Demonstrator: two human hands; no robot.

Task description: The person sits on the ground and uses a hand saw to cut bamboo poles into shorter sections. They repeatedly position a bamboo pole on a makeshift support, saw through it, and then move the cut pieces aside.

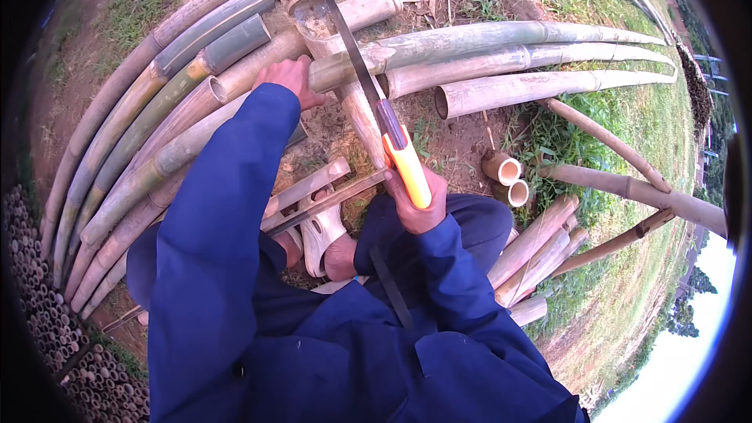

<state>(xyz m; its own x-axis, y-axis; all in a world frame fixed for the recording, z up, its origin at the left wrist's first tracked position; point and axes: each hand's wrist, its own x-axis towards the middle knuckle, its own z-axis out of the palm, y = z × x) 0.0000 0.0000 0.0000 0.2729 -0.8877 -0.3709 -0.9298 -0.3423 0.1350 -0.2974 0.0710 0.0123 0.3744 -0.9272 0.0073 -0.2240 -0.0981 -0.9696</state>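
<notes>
My right hand [419, 202] is wrapped around the orange-yellow handle of a hand saw [405, 166]. The saw's long dark blade points away from me and crosses a greenish bamboo pole [454, 44] close to its cut end. At that end, my left hand [288, 81] grips the pole, with some of its fingers hidden from view. Under the pole lies a thick pale bamboo piece [360, 117], its far part cut open. Whether the saw teeth have entered the pole cannot be made out.
Several long bamboo poles [149, 121] curve along the left. Two more poles [540, 92] lie beside the gripped one at right. Short cut bamboo pieces [540, 254] and two small bamboo rings [501, 167] are near my right knee. Crossed bamboo supports [627, 188] stand farther right.
</notes>
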